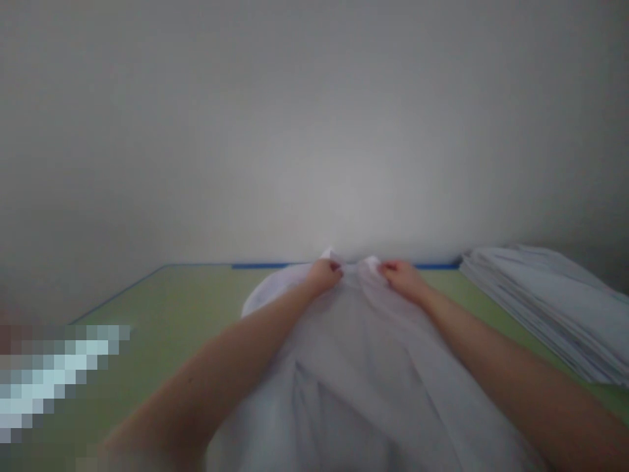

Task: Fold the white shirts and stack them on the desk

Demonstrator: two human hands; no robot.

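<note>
A large white cloth (354, 354), thin and creased, hangs between my forearms and spreads toward me over the green table. My left hand (325, 274) pinches its upper edge, with a small corner of fabric sticking up above the fingers. A short way to the right, my right hand (400, 278) grips the same edge, its fingers closed on a bunched fold. Between the two hands the edge sags slightly. The picture is a little blurred, so I cannot tell whether the cloth is a garment or a plain sheet.
The green tabletop (196, 308) has a blue rim (260, 266) along its far side, against a grey wall (314, 131). At the right lies a thick stack of folded white cloths (555, 295). A pixelated patch (54, 377) covers the left side.
</note>
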